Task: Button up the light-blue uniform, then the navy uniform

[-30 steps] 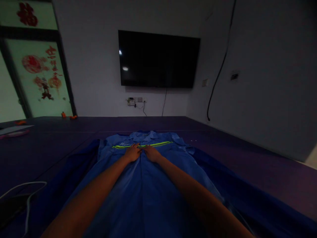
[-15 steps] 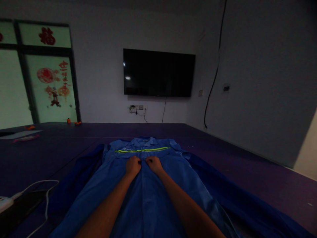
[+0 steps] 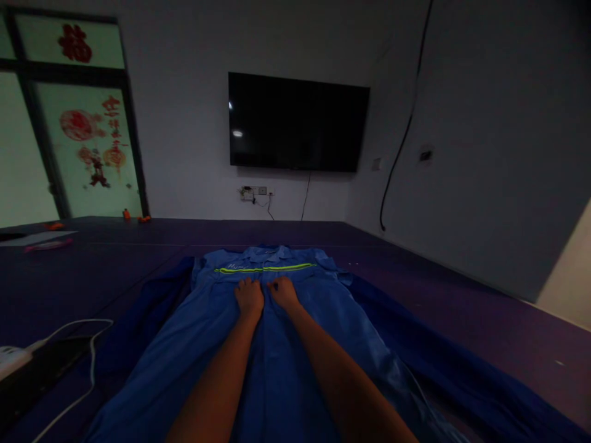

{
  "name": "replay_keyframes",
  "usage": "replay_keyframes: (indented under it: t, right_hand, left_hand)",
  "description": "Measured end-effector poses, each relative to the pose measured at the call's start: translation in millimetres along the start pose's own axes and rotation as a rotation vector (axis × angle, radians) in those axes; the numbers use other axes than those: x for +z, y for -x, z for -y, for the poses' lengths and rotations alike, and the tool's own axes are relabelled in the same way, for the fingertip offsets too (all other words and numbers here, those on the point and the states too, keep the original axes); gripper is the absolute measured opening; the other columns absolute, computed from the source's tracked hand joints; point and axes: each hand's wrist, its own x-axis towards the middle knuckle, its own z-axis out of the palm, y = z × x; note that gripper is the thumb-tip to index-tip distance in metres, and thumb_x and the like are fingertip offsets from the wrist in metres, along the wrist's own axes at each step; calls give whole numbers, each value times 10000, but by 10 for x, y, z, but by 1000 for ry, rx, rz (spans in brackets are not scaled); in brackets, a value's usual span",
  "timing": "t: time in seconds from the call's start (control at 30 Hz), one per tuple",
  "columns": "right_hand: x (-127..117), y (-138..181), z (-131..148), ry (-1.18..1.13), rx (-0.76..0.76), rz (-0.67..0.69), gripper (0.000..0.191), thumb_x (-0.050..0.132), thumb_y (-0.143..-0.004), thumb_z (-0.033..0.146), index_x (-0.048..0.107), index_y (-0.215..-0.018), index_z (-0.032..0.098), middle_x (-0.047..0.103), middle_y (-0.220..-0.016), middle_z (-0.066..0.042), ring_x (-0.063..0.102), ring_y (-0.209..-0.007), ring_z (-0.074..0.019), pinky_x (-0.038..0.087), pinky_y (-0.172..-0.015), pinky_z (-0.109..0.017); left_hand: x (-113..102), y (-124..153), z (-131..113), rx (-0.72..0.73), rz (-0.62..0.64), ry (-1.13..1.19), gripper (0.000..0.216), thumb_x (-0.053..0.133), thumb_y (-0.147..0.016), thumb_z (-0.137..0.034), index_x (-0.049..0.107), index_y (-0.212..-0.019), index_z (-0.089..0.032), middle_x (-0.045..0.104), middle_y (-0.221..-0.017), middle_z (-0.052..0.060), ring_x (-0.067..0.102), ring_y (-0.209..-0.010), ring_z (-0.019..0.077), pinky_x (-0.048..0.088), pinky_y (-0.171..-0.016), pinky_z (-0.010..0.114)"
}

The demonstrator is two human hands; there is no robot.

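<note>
A blue work jacket (image 3: 323,307) lies spread front up, its collar at the far end and a yellow-green stripe across the chest. Dark blue sleeves (image 3: 415,326) reach out on both sides. Just below the stripe, my left hand (image 3: 250,296) rests at the left of the centre front edge, fingers curled down on the cloth. Across that edge my right hand (image 3: 282,291) pinches the cloth, thumb and fingers together. The fingertips of both hands, and any fastener under them, are too dark to make out.
The purple surface (image 3: 462,289) stretches to the walls. At the lower left are a white power strip (image 3: 13,362) and its cable (image 3: 92,363). Small orange things (image 3: 144,219) lie near the door (image 3: 87,147). A television (image 3: 298,123) hangs on the far wall.
My left hand has turned flatter, with more of its fingers showing. My right hand stays by the centre edge. The whole view has shifted slightly, so the jacket sits a little higher.
</note>
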Motion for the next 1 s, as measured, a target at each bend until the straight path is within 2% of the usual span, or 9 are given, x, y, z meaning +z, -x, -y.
replay_keyframes:
  t: [0.17, 0.3, 0.4, 0.53, 0.67, 0.83, 1.0]
  right_hand:
    - [30, 1, 62, 23, 56, -23, 386, 472, -813, 443, 664, -833, 109, 633, -897, -150, 556, -914, -229, 368, -806, -277]
    - [-10, -3, 76, 20, 64, -15, 417, 440, -823, 470, 669, -801, 122, 638, -886, -145, 570, -873, -217, 378, -766, -267]
    - [-36, -14, 66, 5, 36, -2, 417, 425, -834, 462, 675, -774, 134, 651, -852, -132, 582, -846, -210, 380, -743, -259]
    - [-41, -34, 50, 4, 3, 19, 407, 391, -864, 411, 676, -778, 133, 658, -864, -129, 581, -870, -202, 377, -749, -247]
    - [-27, -49, 80, 19, 55, 63, 377, 335, -896, 310, 661, -873, 121, 654, -916, -125, 580, -885, -183, 373, -764, -236]
    - [-5, -58, 135, 38, 102, 61, 349, 348, -873, 258, 647, -907, 80, 639, -945, -161, 571, -911, -204, 369, -778, -258]
    - [-37, -66, 102, -39, 115, 71, 322, 411, -842, 319, 659, -821, 116, 652, -881, -121, 579, -855, -183, 373, -726, -236]
  left_hand:
    - [8, -46, 56, 51, 66, 72, 269, 424, -829, -288, 633, -969, -193, 594, -1047, 108, 483, -1045, 271, 396, -829, 401]
    - [14, -71, 58, 154, 82, 105, 242, 449, -819, -228, 621, -987, -199, 571, -1107, 89, 466, -1069, 242, 393, -845, 366]
    - [20, -75, 44, 213, 49, 126, 247, 443, -820, -190, 620, -993, -186, 556, -1126, 88, 463, -1071, 225, 392, -852, 337]
    - [36, -101, 37, 264, -40, 139, 242, 419, -829, -177, 647, -908, -165, 586, -1015, 93, 488, -1020, 219, 387, -844, 329]
    - [80, -150, 12, 342, -6, 201, 236, 426, -790, -89, 656, -788, -141, 598, -860, 87, 530, -898, 183, 398, -804, 292]
    - [150, -186, -1, 313, 18, 337, 246, 409, -755, -16, 634, -727, -111, 607, -798, 93, 558, -778, 157, 408, -698, 250]
    - [193, -213, 48, 295, -10, 376, 200, 449, -732, -19, 629, -713, -104, 627, -781, 92, 569, -769, 159, 404, -691, 243]
